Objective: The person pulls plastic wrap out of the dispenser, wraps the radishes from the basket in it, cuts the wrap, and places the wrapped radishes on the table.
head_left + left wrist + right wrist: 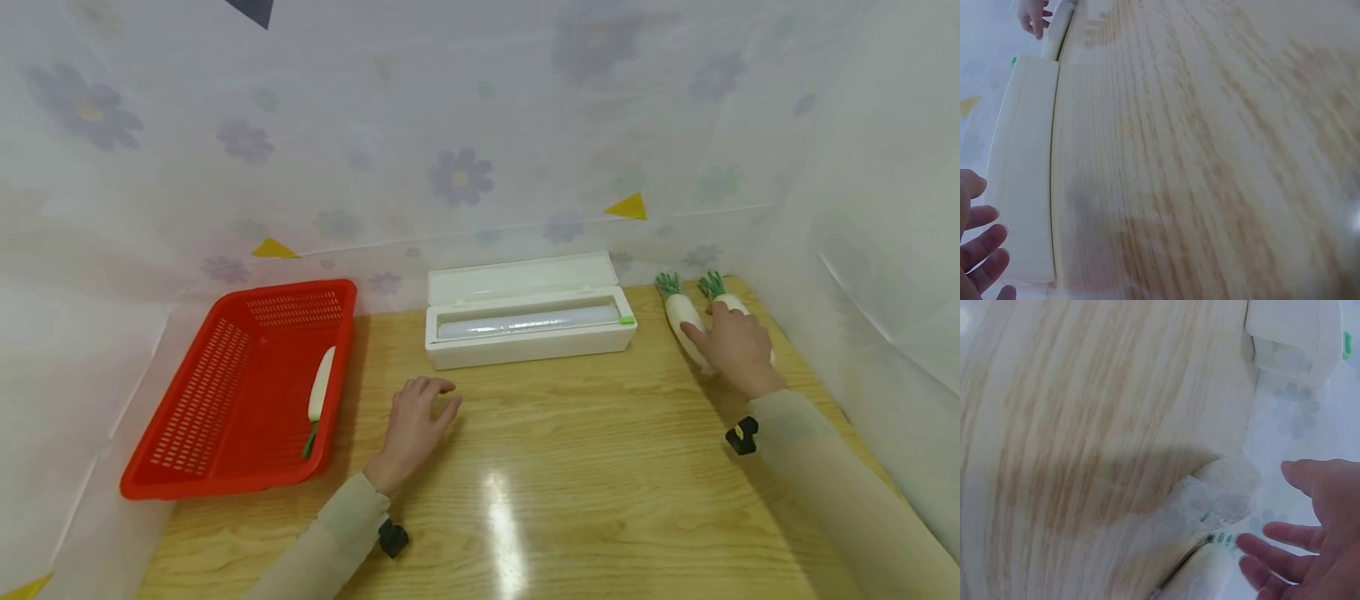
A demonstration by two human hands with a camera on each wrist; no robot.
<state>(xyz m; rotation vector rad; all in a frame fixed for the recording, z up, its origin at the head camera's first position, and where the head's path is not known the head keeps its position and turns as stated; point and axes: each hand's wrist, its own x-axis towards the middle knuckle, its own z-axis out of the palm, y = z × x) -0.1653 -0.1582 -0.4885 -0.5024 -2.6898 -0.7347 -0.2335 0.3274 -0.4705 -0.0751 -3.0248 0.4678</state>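
Two white radishes with green tops lie side by side at the right; the left radish (684,321) shows more than the right radish (731,302). My right hand (738,346) hovers over the right one, fingers loosely bent and gripping nothing. In the right wrist view clear film wraps the nearer radish (1229,487), below the spread fingers (1279,556). My left hand (412,425) is above the table, fingers relaxed, holding nothing. Ahead of it stands a white box (532,346), its lid raised, with a roll of cling film (528,322) inside.
A red plastic basket (247,479) sits at the left; in it lies a long white thing (322,385) with a narrow green end. The wooden table (570,467) backs onto a flower-printed sheet (360,125), which also hangs along both sides.
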